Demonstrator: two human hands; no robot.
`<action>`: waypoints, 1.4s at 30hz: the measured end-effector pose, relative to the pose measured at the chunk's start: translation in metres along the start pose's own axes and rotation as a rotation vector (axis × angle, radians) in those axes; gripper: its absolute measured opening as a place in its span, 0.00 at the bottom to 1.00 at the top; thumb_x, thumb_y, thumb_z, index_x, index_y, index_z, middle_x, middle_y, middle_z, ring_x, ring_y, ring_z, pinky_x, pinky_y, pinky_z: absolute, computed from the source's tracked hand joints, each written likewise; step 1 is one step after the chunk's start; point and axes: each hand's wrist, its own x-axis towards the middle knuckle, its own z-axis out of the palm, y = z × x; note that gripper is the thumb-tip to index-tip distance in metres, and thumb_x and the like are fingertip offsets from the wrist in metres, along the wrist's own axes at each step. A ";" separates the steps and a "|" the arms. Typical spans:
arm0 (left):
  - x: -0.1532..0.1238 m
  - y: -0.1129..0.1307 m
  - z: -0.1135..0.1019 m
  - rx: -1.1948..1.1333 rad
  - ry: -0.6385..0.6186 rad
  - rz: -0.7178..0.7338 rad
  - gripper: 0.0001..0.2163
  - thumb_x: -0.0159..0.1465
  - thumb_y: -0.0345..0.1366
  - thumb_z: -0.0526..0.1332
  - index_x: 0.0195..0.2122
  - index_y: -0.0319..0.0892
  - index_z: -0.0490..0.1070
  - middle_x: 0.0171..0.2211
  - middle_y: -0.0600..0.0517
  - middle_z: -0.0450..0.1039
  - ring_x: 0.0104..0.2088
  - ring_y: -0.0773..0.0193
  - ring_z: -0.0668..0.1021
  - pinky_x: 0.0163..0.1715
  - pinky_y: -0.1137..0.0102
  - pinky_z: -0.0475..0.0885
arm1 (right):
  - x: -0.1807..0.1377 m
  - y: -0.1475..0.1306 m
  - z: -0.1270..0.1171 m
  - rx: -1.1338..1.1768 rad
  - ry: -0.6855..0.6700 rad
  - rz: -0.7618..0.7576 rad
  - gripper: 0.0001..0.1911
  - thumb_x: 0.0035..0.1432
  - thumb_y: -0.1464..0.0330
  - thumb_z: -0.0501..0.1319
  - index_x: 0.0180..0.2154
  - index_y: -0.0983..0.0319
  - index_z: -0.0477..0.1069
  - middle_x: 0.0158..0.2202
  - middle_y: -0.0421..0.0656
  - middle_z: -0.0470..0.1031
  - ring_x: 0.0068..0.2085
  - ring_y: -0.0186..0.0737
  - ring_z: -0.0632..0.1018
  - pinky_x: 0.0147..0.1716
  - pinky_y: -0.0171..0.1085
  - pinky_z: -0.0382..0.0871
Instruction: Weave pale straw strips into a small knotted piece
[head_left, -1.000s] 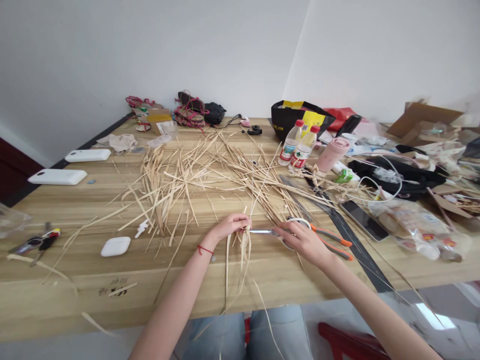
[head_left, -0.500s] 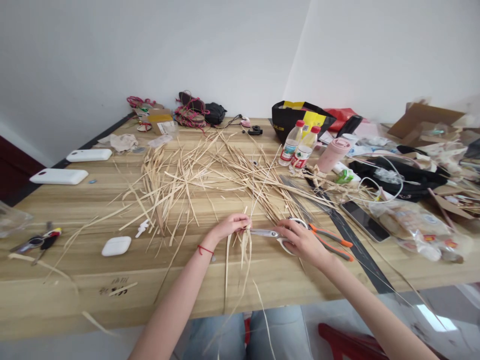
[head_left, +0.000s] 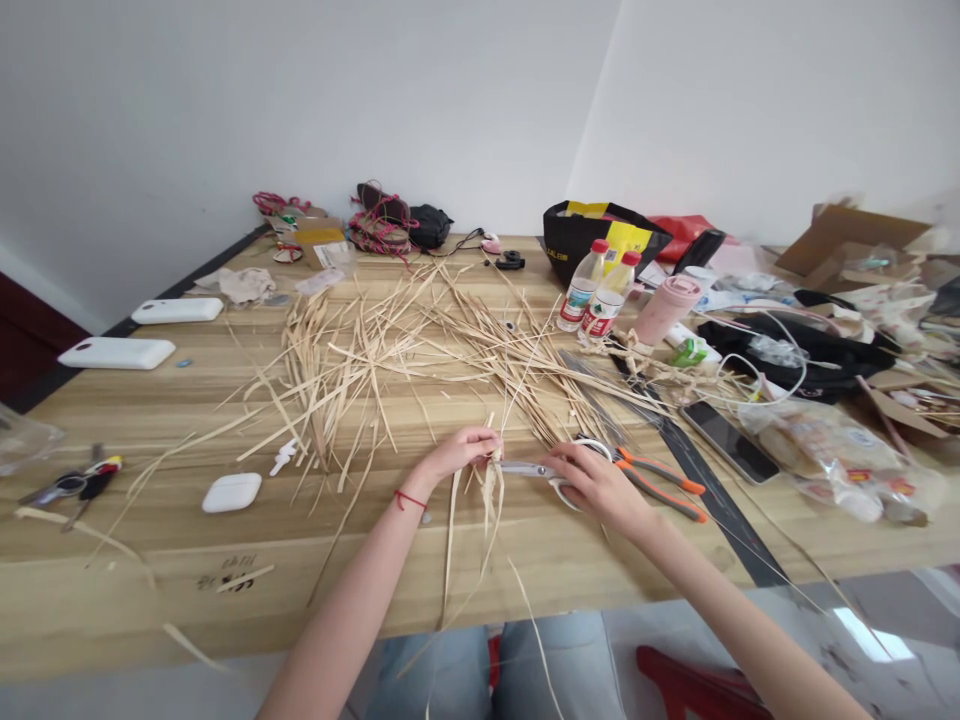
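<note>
Fingers pinched, my left hand (head_left: 466, 450) holds a small bundle of pale straw strips (head_left: 491, 490) just above the table's near part. Loose ends of the strips hang down toward the table edge, and thin white strands rise from the bundle. My right hand (head_left: 592, 480) is closed around the handles of a pair of scissors (head_left: 525, 468). The blades point left and their tips are at the bundle, beside my left fingertips. Whether the blades touch a strip I cannot tell. Pliers with orange and grey handles (head_left: 664, 485) lie just right of my right hand.
Many loose straw strips (head_left: 375, 360) spread over the middle of the table (head_left: 337, 590). Two bottles (head_left: 576, 290), a pink cup (head_left: 667, 308) and a phone (head_left: 729, 442) are on the right. A white earphone case (head_left: 232, 493) and keys (head_left: 75, 485) are on the left.
My right hand and the scissors have shifted slightly left, bringing the blades further to the bundle. My left hand stays almost still, and the hanging strip ends have swung a little.
</note>
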 end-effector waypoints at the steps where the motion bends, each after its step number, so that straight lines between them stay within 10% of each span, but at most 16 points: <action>1: 0.000 0.000 0.000 -0.003 -0.003 -0.003 0.13 0.58 0.43 0.58 0.29 0.37 0.70 0.26 0.53 0.66 0.24 0.70 0.67 0.23 0.76 0.62 | 0.000 -0.001 0.000 0.019 0.002 0.004 0.21 0.57 0.76 0.52 0.52 0.60 0.63 0.48 0.50 0.67 0.46 0.45 0.73 0.42 0.44 0.71; 42: 0.000 0.001 0.000 0.130 -0.047 0.021 0.12 0.59 0.42 0.57 0.27 0.37 0.69 0.24 0.54 0.66 0.24 0.69 0.69 0.27 0.74 0.64 | 0.006 0.007 0.001 -0.137 -0.033 -0.074 0.18 0.61 0.73 0.51 0.53 0.60 0.64 0.48 0.50 0.68 0.45 0.45 0.72 0.43 0.44 0.71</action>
